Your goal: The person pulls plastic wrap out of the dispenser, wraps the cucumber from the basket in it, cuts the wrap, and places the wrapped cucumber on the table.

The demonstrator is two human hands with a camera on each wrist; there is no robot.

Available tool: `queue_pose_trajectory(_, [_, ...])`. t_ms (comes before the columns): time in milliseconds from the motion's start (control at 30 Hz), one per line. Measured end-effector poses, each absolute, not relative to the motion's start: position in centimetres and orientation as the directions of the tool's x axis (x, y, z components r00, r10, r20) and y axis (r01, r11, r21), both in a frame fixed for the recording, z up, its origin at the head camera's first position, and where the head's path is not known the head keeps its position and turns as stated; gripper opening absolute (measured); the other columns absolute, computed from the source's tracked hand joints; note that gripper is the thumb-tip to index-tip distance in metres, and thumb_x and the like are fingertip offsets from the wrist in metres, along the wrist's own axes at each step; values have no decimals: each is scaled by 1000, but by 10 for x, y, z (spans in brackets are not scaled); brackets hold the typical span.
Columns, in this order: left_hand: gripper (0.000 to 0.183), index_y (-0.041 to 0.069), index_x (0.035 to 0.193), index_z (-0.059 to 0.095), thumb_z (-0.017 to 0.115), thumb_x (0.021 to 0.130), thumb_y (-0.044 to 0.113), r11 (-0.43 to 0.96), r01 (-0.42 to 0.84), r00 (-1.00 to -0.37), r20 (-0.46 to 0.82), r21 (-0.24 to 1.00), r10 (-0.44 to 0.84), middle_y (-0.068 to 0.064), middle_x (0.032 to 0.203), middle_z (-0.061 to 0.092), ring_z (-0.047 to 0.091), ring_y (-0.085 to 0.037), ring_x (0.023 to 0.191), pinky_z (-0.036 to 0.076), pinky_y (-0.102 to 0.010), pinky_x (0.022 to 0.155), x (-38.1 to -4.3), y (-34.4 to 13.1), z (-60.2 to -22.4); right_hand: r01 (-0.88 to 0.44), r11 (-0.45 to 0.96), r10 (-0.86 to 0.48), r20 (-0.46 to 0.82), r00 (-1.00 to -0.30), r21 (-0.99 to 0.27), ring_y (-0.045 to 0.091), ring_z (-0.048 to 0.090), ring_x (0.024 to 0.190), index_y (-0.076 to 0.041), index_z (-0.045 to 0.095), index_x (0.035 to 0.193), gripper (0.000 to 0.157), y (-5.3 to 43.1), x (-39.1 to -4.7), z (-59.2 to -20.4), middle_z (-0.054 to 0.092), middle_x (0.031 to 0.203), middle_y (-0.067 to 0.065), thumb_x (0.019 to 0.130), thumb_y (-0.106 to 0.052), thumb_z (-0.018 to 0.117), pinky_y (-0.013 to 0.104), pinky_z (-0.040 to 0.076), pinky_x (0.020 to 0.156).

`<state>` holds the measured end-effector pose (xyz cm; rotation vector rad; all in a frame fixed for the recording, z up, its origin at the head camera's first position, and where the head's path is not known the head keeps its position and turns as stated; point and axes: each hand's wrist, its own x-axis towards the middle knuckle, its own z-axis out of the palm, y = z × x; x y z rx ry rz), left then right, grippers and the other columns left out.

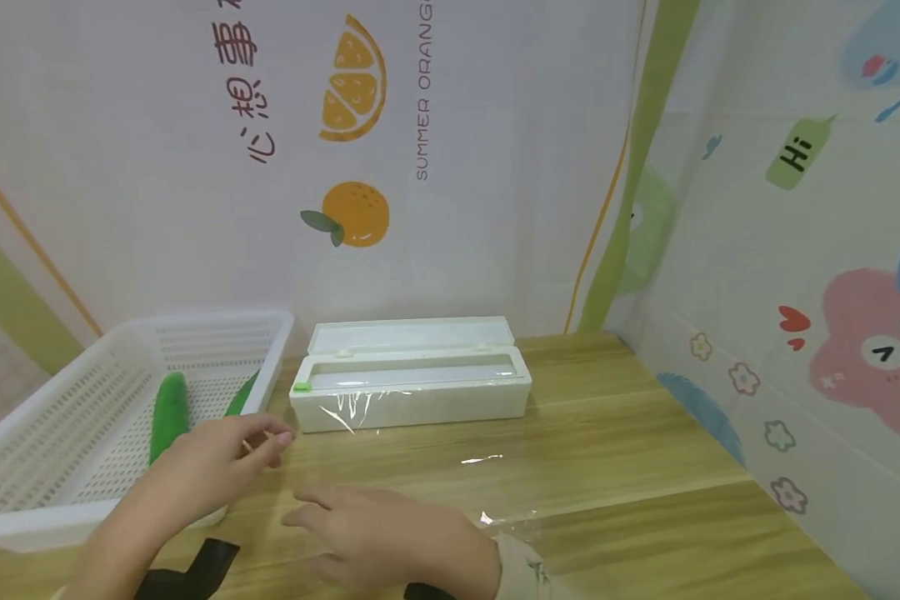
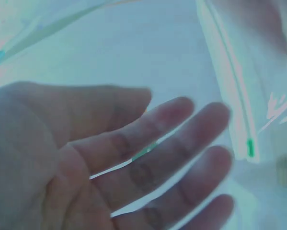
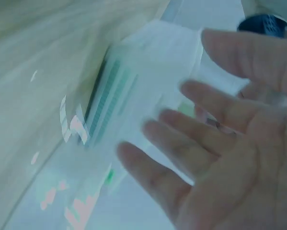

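A white plastic wrap dispenser box (image 1: 412, 408) stands at the back of the table, its lid (image 1: 412, 335) raised. Clear plastic wrap (image 1: 482, 459) stretches from its front edge toward me over the wood, showing by its glints. A small green slider (image 1: 302, 387) sits at the box's left end. My left hand (image 1: 221, 462) hovers by the basket's near right corner, fingers loosely bent and nothing in them; its palm (image 2: 62, 167) shows in the left wrist view. My right hand (image 1: 378, 533) is over the near part of the table, fingers spread and pointing left, holding nothing.
At the left is a white perforated basket (image 1: 273, 362) with a green cucumber (image 1: 169, 408) and a second cucumber (image 1: 242, 394), partly hidden by its wall. A printed cloth (image 1: 465, 250) hangs behind the table, and another (image 1: 750, 250) lines the right side.
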<state>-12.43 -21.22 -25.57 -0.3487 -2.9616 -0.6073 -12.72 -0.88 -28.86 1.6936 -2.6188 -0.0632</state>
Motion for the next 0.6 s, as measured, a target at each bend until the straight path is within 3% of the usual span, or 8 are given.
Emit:
queue_pose_trajectory(133, [23, 13, 105, 65, 49, 97, 28, 901, 216, -965, 222, 376, 139, 6, 83, 69, 62, -11, 71, 48, -36, 60, -124, -224, -250, -913, 388, -921, 78, -381, 129, 4, 29, 136, -17, 35, 142, 53, -44, -125, -292, 29, 149, -2, 94, -34, 51, 12, 24, 108])
queue_pose_trajectory(267, [23, 16, 106, 65, 48, 97, 29, 901, 194, -962, 254, 387, 98, 7, 86, 69, 63, -14, 76, 45, -34, 59, -124, -234, -247, -872, 451, -892, 134, -432, 190, 8, 16, 142, -20, 25, 147, 60, -73, -122, -300, 16, 155, -1, 94, -36, 50, 15, 17, 112])
queue_pose_trajectory(433, [27, 16, 115, 62, 46, 98, 29, 877, 197, -960, 266, 438, 83, 2, 94, 70, 63, -27, 90, 45, -36, 63, -125, -239, -247, -811, 539, -841, 92, -533, 230, 10, 16, 142, -28, 9, 149, 73, -96, -120, -310, 5, 156, -9, 92, -44, 51, 19, 24, 111])
queue_pose_trajectory(500, [28, 16, 116, 62, 45, 98, 30, 869, 200, -957, 281, 452, 74, -1, 97, 70, 62, -31, 94, 45, -37, 65, -125, -239, -248, -796, 567, -820, 61, -569, 211, 9, 16, 141, -32, 4, 149, 78, -100, -119, -312, 0, 155, -13, 90, -55, 48, 21, 27, 110])
queue_pose_trajectory(600, [29, 16, 117, 61, 45, 98, 31, 858, 201, -951, 302, 472, 57, -2, 99, 71, 62, -32, 96, 45, -37, 66, -127, -240, -250, -788, 579, -812, 54, -582, 208, 8, 15, 141, -35, 1, 148, 81, -103, -118, -313, 0, 154, -16, 86, -65, 44, 23, 30, 109])
